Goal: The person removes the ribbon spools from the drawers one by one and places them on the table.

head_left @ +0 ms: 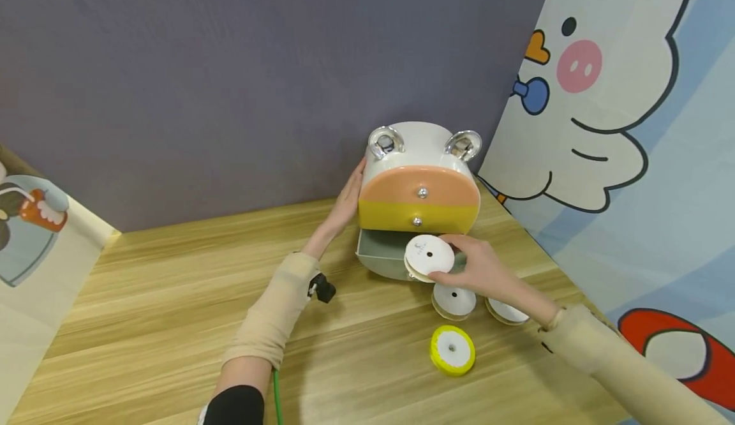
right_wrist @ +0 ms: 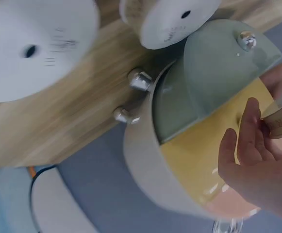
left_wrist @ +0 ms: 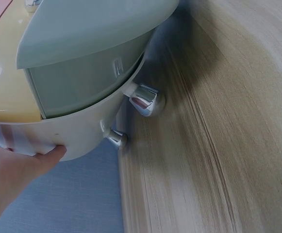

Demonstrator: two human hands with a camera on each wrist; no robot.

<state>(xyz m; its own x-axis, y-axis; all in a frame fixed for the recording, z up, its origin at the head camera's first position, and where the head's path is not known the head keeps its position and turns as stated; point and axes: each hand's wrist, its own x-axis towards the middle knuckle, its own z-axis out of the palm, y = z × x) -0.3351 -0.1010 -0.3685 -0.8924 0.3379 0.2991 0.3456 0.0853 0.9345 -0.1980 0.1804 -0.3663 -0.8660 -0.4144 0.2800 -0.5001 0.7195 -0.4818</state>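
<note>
A small rounded cabinet point(head_left: 418, 144) with silver ears has a peach drawer, a yellow drawer and a grey-green bottom drawer point(head_left: 376, 265), which is pulled out. My left hand point(head_left: 346, 201) rests against the cabinet's left side. In the left wrist view, that hand's thumb lies along the white side wall. Over the front of the pulled-out drawer, my right hand point(head_left: 485, 268) pinches a white ribbon spool point(head_left: 422, 262), tilted, between thumb and fingers. Lettering shows on the ribbon in the right wrist view; the spool is partly cut off there.
Two more white spools point(head_left: 452, 305) point(head_left: 508, 312) lie on the wooden table point(head_left: 189, 297) before the drawer, one partly hidden by my right wrist. A yellow-rimmed spool point(head_left: 452, 364) is closer to me. A grey wall point(head_left: 258, 93) stands behind, a cartoon-printed wall point(head_left: 620, 106) at right.
</note>
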